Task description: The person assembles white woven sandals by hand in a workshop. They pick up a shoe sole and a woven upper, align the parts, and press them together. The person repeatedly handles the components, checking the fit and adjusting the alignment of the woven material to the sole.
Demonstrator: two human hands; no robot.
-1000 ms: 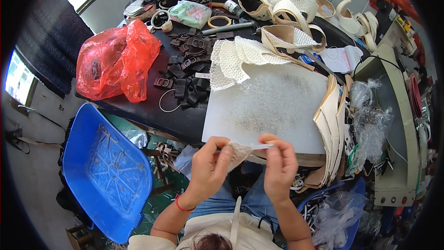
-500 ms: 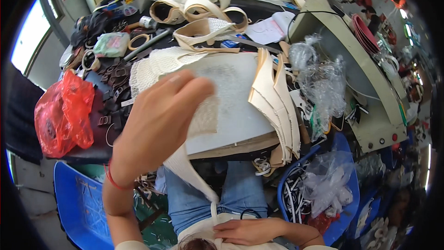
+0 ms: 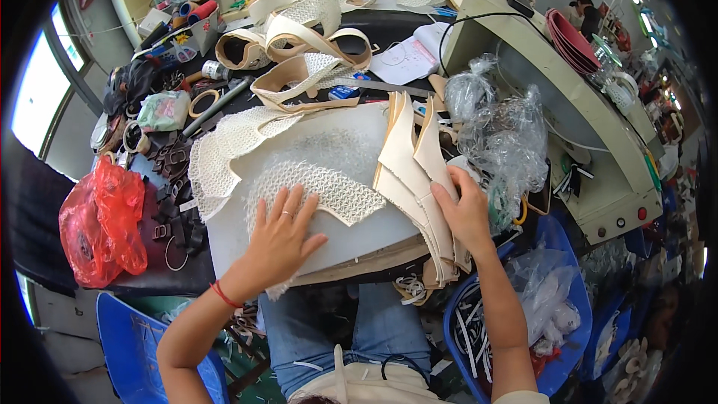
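Note:
A white woven panel (image 3: 314,183) with frayed edges lies on the pale board (image 3: 351,232) before me. My left hand (image 3: 288,228) rests flat on its lower left part, fingers spread, holding nothing. At the board's right, cream leather pieces (image 3: 411,172) lie overlapped in a fanned stack. My right hand (image 3: 465,209) pinches the right edge of this stack between thumb and curled fingers; how many pieces it grips is hidden. More white woven panels (image 3: 224,146) lie piled at the board's left edge.
Finished-looking woven straps (image 3: 299,78) crowd the far side. A red plastic bag (image 3: 105,221) and dark buckles (image 3: 176,202) lie left. Clear plastic wrap (image 3: 505,123) and a beige machine (image 3: 591,150) stand right. Blue bins (image 3: 138,344) flank my knees. A person's arm shows at the far edge.
My left hand has come down flat onto the woven panel, which hung near my lap and now lies on the board. My right hand has moved from my lap to the cream stack.

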